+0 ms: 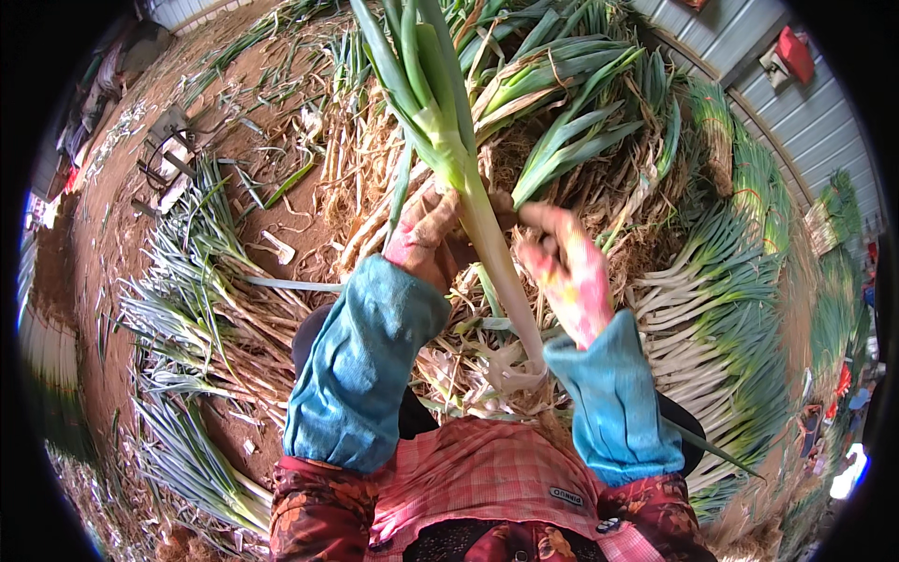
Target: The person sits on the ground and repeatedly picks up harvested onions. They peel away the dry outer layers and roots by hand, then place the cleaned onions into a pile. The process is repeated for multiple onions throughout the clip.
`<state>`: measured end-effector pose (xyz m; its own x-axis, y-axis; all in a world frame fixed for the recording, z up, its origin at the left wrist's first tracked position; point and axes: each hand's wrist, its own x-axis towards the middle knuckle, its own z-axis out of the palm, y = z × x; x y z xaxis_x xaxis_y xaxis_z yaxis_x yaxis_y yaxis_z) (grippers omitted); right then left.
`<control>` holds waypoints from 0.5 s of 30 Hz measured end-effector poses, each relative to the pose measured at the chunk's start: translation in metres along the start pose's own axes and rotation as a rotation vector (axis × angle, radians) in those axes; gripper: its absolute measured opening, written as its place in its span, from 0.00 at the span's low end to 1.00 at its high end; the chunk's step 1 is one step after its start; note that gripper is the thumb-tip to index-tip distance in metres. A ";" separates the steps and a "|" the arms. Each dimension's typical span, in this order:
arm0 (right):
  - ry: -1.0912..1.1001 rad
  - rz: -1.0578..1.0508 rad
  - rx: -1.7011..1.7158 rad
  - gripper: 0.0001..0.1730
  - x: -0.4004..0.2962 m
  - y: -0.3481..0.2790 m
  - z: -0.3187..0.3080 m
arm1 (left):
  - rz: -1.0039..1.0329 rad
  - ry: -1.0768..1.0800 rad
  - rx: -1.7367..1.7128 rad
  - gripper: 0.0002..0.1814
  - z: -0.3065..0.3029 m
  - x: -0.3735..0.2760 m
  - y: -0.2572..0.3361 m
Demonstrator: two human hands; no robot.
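Observation:
My left hand, in a soiled pink and white glove, is closed around a large green onion just below its leaves. The stalk slants, green leaves up and away, pale root end down towards my lap, with loosened whitish skin around its lower end. Right of the stalk is my right hand, gloved in pink and yellow, fingers bent and apart. It is slightly blurred, and whether its fingertips touch a leaf behind them cannot be told. Blue-green sleeve covers reach over both forearms.
Unpeeled green onions are heaped ahead, more lie on the soil at left. White-stalked green onions lie in rows at right, with tied bundles beyond. A metal-framed object stands at upper left. Peeled skins litter the ground before me.

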<state>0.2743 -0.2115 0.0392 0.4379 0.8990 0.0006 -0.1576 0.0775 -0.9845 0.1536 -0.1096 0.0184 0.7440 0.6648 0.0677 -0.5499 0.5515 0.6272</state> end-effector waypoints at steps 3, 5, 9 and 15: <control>-0.163 0.010 0.358 0.11 0.036 -0.015 0.008 | -0.100 -0.043 -0.019 0.20 0.005 -0.002 -0.005; -0.228 0.069 0.245 0.15 0.056 -0.021 0.000 | -0.138 -0.053 0.064 0.25 0.016 -0.002 -0.009; -0.178 -0.007 0.101 0.06 0.052 -0.017 0.019 | -0.097 0.030 0.233 0.24 0.009 0.001 -0.019; -0.029 -0.156 0.330 0.04 0.038 0.008 0.028 | -0.021 0.048 0.165 0.21 -0.005 0.003 -0.022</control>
<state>0.2644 -0.1649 0.0366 0.4544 0.8771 0.1556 -0.3702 0.3448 -0.8626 0.1658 -0.1171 0.0014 0.7336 0.6794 0.0184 -0.4613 0.4779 0.7475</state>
